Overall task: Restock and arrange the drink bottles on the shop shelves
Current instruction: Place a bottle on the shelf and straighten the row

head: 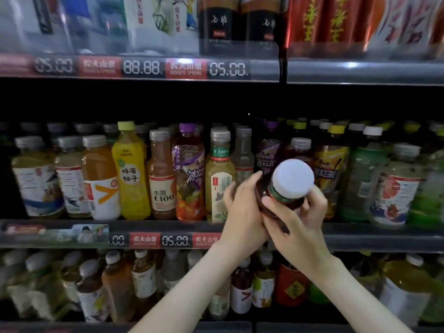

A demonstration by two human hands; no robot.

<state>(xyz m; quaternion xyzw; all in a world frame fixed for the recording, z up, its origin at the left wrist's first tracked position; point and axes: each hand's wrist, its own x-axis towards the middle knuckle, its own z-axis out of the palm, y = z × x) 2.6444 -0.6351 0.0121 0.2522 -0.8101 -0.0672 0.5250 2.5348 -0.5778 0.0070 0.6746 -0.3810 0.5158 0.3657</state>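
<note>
Gripping dark bottle [286, 186], left hand [242, 212] and right hand [300, 227] curled round it, cap tilted near, likely for slotting onto middle shelf [372, 237].

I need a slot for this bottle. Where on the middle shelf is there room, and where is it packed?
Likeliest slot: front row between the green tea bottle and the yellow-label bottle, where bottles stand further back; left hand, right hand and held bottle hide its floor. The dark band above the caps passes a hand. Elsewhere it is packed.
</note>
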